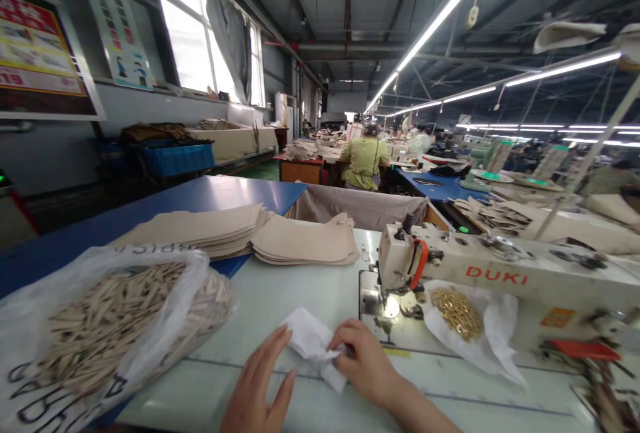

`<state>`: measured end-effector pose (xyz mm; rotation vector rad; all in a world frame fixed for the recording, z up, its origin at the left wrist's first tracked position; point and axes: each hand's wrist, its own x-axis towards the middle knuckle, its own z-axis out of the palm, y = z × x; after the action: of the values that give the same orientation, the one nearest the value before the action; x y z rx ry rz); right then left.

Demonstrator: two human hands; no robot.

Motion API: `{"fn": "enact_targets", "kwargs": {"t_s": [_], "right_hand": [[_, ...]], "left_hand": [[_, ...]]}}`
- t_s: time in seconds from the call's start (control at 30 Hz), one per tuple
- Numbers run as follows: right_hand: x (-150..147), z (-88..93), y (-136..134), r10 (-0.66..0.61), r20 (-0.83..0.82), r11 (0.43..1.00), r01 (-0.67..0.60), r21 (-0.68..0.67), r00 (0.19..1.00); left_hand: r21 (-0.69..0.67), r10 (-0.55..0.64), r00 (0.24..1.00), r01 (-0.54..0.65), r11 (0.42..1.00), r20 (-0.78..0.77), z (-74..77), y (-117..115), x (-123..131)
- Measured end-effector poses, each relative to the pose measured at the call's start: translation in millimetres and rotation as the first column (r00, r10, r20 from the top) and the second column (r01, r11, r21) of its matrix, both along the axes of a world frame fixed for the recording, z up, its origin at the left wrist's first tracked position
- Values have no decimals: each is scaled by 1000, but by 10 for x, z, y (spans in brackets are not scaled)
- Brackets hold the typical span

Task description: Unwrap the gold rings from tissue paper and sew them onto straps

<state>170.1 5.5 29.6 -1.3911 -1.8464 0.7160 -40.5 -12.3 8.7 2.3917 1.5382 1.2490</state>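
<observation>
A crumpled, thin white sheet (305,336), perhaps paper or plastic, lies on the pale sewing table (270,290). My right hand (365,363) is closed on its right side, the fingers pinching a gathered fold. At its left edge is my left hand (263,380), fingers stretched out and apart, the fingertips at or near the sheet. To the right stands a sewing machine (450,253), its lamp lighting the needle plate. Small gold-coloured metal pieces (457,313) lie on a white wrapping beneath the machine's arm.
An open plastic bag (200,263) of short beige strips (117,320) sits at left. Stacks of beige cut panels (305,236) lie behind the sheet, partly on the blue table (220,190). A person in a yellow-green top (365,160) sits ahead among other workstations.
</observation>
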Motion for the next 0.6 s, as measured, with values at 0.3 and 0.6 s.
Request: {"fn": "enact_targets", "kwargs": {"t_s": [0.3, 0.6], "right_hand": [[501, 33, -225, -337, -213, 939, 310, -152, 917], [404, -96, -420, -353, -107, 874, 369, 317, 929]], "left_hand": [[-151, -388, 900, 363, 920, -199, 60, 525, 452], [-534, -104, 994, 83, 841, -10, 460, 761, 680]]}}
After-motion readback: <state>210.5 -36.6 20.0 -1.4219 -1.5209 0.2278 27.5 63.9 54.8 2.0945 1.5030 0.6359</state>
